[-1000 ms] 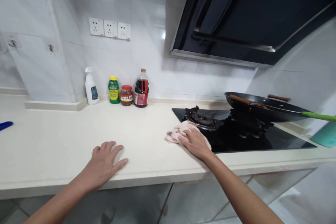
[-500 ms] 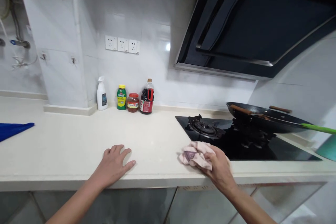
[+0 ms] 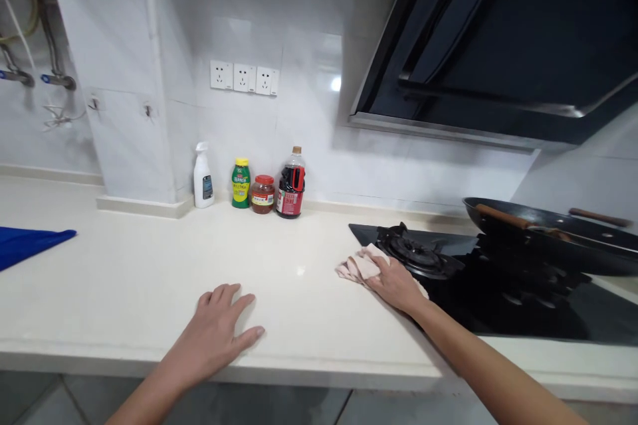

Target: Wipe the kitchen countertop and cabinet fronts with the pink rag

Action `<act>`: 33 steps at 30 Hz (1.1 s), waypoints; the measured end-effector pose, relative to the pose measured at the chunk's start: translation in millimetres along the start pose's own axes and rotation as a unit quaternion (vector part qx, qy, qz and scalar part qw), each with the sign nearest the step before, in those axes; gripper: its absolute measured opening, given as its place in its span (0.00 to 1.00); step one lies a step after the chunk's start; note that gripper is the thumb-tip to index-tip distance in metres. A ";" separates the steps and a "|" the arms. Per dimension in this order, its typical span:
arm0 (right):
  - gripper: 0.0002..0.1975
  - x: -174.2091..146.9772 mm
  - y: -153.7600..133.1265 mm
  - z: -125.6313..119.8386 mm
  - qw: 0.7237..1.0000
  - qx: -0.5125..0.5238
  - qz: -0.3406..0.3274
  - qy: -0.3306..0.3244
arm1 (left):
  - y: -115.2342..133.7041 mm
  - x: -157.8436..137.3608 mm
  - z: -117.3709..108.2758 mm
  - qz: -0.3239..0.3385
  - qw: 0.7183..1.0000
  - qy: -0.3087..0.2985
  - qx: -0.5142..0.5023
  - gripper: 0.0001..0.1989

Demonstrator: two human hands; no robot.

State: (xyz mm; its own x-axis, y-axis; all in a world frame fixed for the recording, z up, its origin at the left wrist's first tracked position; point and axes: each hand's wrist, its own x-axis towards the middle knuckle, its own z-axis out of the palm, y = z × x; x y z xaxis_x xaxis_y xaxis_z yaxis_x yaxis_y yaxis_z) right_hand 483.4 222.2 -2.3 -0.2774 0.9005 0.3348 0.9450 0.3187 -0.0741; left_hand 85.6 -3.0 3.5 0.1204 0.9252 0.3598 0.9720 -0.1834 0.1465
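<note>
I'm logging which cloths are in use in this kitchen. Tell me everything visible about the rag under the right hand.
The rag is a pale pink, soft-looking cloth, crumpled into a loose wad with folds showing. It lies flat on the cream countertop, right at the left front edge of the black glass hob, beside the near burner. The right hand presses on it from above, palm down, covering its right part; only the left part shows.

left hand (image 3: 218,332) flat, fingers spread, right hand (image 3: 396,283) pressing down
</note>
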 end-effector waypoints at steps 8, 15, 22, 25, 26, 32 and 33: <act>0.32 123.5 -6.7 42.5 0.999 -0.034 0.020 -0.012 | -16.6 -4.8 22.6 0.094 0.987 0.112 0.069 0.28; 0.32 222.5 -28.8 79.8 0.996 -0.037 0.079 -0.016 | -41.3 -12.8 61.1 0.095 0.985 0.122 0.073 0.33; 0.35 233.0 -86.1 91.5 0.997 0.002 0.061 -0.036 | -22.4 -3.7 40.7 0.048 0.996 0.068 0.026 0.24; 0.34 202.6 -117.0 80.1 0.999 0.016 0.020 -0.046 | -7.6 0.4 20.6 0.032 0.998 0.057 0.004 0.20; 0.34 188.9 -128.5 74.5 0.999 0.020 0.002 -0.050 | -2.9 1.0 14.3 0.023 0.998 0.053 -0.002 0.19; 0.29 82.2 -196.4 35.7 0.986 0.046 -0.142 -0.068 | 10.0 -4.4 -3.7 -0.009 0.998 0.064 -0.018 0.15; 0.29 62.5 -203.4 29.5 0.982 0.052 -0.167 -0.071 | 9.4 -5.6 -3.3 -0.008 0.997 0.074 -0.018 0.14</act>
State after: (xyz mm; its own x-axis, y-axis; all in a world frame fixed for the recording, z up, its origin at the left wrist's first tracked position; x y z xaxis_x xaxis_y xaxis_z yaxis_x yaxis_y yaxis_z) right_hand 268.8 222.4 6.0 -0.5973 0.7703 0.2231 0.7763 0.6252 -0.0803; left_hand 93.4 -11.0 6.0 0.0707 0.8698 0.4884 0.9653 -0.1830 0.1861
